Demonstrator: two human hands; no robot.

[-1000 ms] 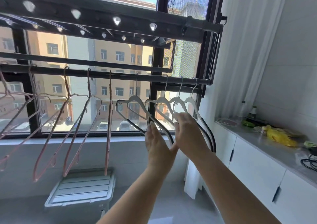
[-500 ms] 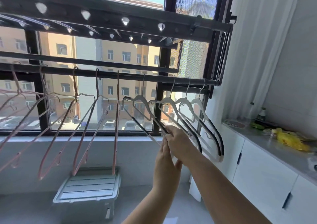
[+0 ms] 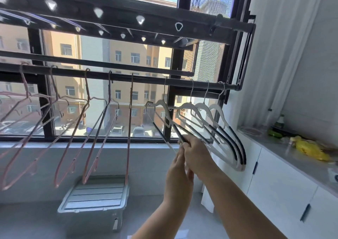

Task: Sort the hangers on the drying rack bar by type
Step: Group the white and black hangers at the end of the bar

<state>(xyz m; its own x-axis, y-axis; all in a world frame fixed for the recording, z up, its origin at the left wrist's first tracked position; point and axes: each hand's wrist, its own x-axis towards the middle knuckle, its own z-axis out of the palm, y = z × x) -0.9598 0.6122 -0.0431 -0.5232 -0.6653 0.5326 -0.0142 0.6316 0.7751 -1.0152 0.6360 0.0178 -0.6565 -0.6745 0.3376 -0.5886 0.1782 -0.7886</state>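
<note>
A dark drying rack bar (image 3: 146,77) runs across the window. Several pink wire hangers (image 3: 98,129) hang along its left and middle part. Several white plastic hangers (image 3: 219,121) with black grip strips hang bunched at its right end. The leftmost white hanger (image 3: 161,107) hangs a little apart from the others. My right hand (image 3: 195,152) pinches the lower end of that hanger's sloping arm. Just below and left of it, my left hand (image 3: 180,173) has straight fingers pointing up against the right hand, by the hanger's bottom bar.
A perforated upper rack beam (image 3: 128,19) spans overhead. A grey lidded storage box (image 3: 95,198) sits on the floor under the pink hangers. At the right stands a white cabinet counter (image 3: 292,158) with a yellow bag (image 3: 309,148) and bottles (image 3: 279,121), beside a white curtain (image 3: 270,55).
Both hands came down from the white hangers' shoulders and drew together at the leftmost white hanger's lower end, which the right hand now pinches. The white hangers swung slightly.
</note>
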